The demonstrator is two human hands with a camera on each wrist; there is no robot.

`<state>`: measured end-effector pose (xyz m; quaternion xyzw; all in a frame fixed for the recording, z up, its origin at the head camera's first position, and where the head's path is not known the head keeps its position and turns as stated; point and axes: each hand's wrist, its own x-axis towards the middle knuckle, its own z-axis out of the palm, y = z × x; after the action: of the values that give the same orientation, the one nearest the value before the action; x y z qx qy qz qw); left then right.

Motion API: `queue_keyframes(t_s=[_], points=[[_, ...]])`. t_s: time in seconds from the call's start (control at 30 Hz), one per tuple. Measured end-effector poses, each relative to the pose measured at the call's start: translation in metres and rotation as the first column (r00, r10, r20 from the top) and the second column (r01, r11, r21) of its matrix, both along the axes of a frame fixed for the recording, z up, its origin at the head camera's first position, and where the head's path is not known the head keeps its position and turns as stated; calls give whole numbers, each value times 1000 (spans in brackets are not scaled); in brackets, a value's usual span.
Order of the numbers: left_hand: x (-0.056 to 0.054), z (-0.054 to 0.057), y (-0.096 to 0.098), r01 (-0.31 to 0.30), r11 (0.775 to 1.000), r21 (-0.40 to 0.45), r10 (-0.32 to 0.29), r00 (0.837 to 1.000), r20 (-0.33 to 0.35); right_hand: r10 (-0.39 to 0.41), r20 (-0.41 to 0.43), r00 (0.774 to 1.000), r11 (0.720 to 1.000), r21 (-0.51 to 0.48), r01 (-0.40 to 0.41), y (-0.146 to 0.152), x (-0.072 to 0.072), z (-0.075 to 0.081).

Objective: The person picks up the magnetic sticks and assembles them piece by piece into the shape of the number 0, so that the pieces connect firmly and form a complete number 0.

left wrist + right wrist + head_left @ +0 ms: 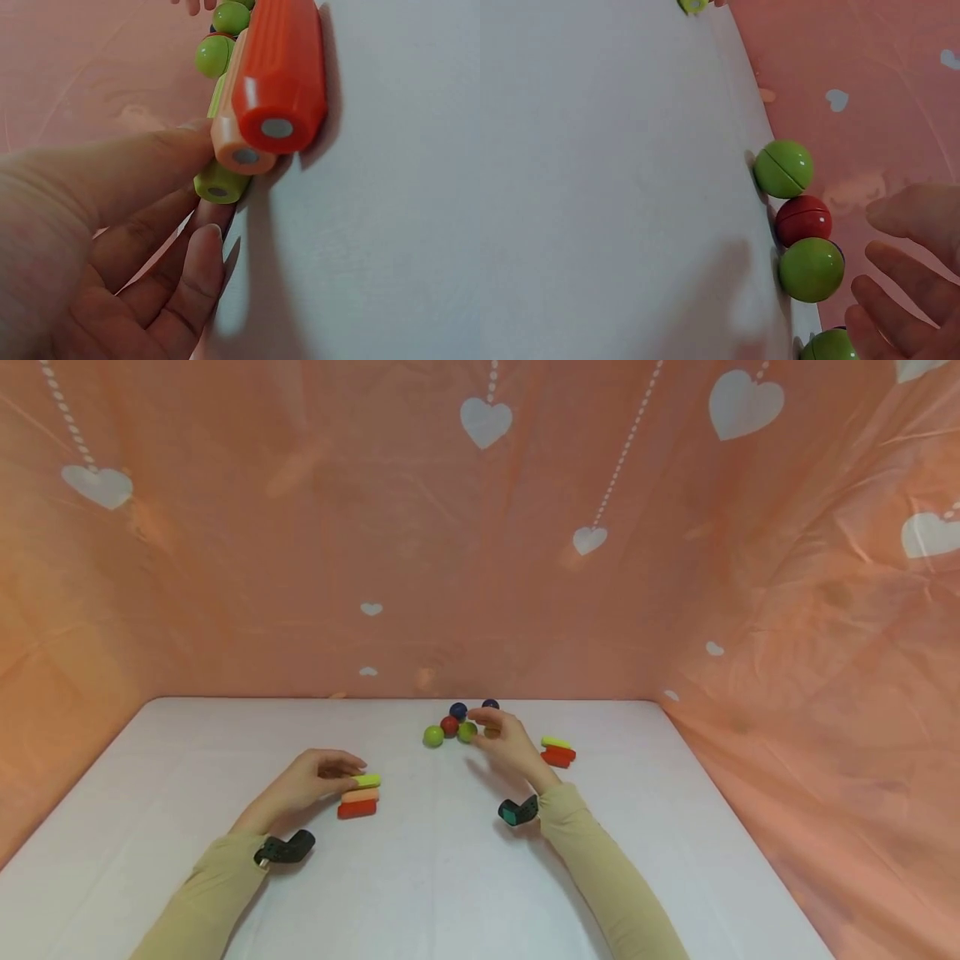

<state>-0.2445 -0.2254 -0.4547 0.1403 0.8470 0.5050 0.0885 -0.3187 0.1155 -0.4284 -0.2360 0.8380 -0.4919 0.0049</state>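
My left hand [311,783] pinches a yellow-green magnetic rod [367,781] between thumb and fingers, low over the white table. Beside that rod lie a peach rod [361,795] and a red rod [357,809], side by side. Metal discs show in their ends in the left wrist view. My right hand [510,747] hovers at a cluster of glossy balls, fingers loosely bent and holding nothing. The cluster has a red ball [803,221], a green ball [784,169], another green ball [811,270] and a dark blue ball [458,711]. My fingers partly cover the balls at its right.
Right of my right hand lie a yellow-green rod [556,742] and two red rods, one being the front red rod [555,760]. An orange cloth [420,568] with white hearts rises behind the white table [427,877] and along its sides.
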Motion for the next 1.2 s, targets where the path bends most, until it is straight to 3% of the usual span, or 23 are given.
queue_keyframes(t_s=[0.13,0.43,0.87,1.2], points=[[2,2,2,-17,1000,1,17,1000,14,0,-21,1000,999,42,1,-2,-2,-3],[3,4,1,-18,1000,-13,17,1000,-25,-16,5,1000,998,67,16,-7,-5,-9],[2,6,-1,-21,999,-32,19,999,-44,-24,-54,998,995,96,29,-10,-5,-10],[2,6,-4,-33,997,-64,26,995,-100,-10,2,1000,990,140,10,-10,-2,-16]])
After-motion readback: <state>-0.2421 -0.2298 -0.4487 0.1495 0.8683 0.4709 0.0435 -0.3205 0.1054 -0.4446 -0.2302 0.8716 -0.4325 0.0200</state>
